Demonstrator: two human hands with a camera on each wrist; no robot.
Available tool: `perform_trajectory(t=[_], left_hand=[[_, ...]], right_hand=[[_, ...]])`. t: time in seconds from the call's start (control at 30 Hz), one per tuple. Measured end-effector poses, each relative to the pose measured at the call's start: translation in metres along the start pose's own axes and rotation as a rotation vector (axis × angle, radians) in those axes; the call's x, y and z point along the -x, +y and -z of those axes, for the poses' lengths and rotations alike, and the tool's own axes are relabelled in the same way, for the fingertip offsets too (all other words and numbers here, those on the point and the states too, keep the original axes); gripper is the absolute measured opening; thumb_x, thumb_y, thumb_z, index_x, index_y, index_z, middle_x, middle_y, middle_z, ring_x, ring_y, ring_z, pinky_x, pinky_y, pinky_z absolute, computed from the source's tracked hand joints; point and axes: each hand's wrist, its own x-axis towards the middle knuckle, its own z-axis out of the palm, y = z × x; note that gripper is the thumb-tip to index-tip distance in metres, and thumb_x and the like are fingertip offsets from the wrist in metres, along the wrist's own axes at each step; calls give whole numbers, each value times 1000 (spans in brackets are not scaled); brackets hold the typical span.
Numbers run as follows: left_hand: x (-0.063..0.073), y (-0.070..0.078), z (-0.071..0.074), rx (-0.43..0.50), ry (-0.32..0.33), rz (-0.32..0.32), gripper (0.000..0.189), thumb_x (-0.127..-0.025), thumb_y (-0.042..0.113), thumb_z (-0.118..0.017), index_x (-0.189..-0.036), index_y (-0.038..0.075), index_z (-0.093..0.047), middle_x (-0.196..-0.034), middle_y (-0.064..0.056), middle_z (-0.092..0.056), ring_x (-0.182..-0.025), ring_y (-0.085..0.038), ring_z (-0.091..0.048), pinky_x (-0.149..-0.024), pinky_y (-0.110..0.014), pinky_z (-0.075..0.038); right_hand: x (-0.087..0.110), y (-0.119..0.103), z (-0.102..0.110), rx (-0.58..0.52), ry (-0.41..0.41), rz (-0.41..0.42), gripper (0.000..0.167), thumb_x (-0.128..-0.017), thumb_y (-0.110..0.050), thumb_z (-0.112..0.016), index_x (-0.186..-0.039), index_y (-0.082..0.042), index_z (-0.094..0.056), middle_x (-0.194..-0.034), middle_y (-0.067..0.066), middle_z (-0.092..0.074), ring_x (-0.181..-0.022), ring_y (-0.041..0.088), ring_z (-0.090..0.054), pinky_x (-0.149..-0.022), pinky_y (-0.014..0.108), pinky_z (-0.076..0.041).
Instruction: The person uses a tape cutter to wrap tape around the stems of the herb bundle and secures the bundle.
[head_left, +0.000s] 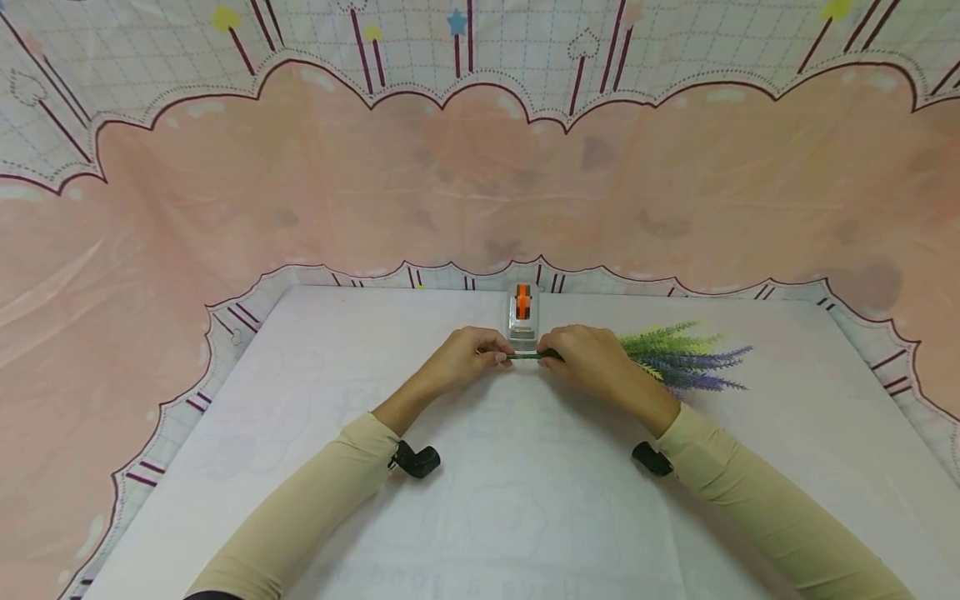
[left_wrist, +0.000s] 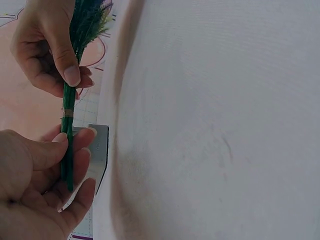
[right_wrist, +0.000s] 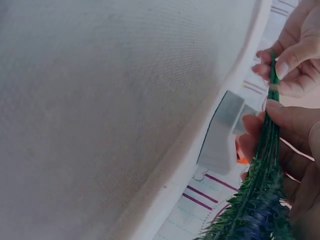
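On the left side, a beige sleeve (head_left: 315, 500) leads to the left hand (head_left: 468, 358), whose thumb and fingers pinch the lower stems of a bunch of artificial flowers (head_left: 675, 358). Toward the near edge of the white desk (head_left: 795, 467), a line of faint letters (head_left: 438, 577) runs across the cover; the word "good" seems readable there, but the rest is too pale to tell. In the middle, a tape dispenser (head_left: 522, 315) with an orange centre stands just beyond the stems, its length pointing away from the person. The bunch is held in front of this dispenser, between and through the two hands; its long axis goes nearly sideways, with the cut stem ends to the left and the green and purple heads to the right. A narrow brownish band (left_wrist: 67, 113) goes around the stems between the hands. Farther right, the right hand (head_left: 588, 358) is clamped on the stems nearer to the heads, just beside the left hand, and the heads spread out behind it.
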Motion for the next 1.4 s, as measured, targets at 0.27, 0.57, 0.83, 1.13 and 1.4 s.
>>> perform_trajectory(t=[0.27,0.57,0.83,1.13,1.4], left_hand=[[0,1,0,-45,22,6,16,-94,-2,-66,-103,6,-77,-100,-4,-76,-93,-14,-64,-85,-29,-52],[0,0,-1,-62,12,-11,18,-91,-1,-70,-106,7,-78,-100,-3,-77,-93,-14,-65,-88,-33,-52],[-1,0,0,-74,21,-15,15,-93,4,-71,-106,5,-78,-101,-4,-77,-96,-14,-66,-90,-35,-53],[-2,-2,1,-69,11,-23,16,-94,4,-69,-107,5,-78,-103,-5,-77,-93,-11,-63,-87,-30,-52],[-3,-2,2,-69,1,-11,19,-97,2,-65,-111,3,-77,-107,-7,-76,-97,-12,-65,-90,-31,-53]], right_hand=[[0,-1,1,11,-13,-2,12,-94,-20,-74,-104,-15,-79,-96,-1,-76,-78,15,-68,-62,34,-54],[-2,2,2,7,-29,-21,12,-96,-20,-71,-104,-17,-79,-95,-2,-76,-76,14,-68,-56,32,-51],[-6,2,1,4,-54,-39,15,-97,-15,-69,-109,-15,-78,-100,0,-76,-78,16,-69,-54,30,-49],[-12,0,0,7,-102,-71,20,-93,-21,-76,-112,-14,-75,-100,1,-75,-78,16,-66,-57,33,-50],[-10,0,-3,26,-23,-52,19,-88,-17,-81,-105,-14,-72,-99,3,-75,-77,19,-68,-58,38,-53]])
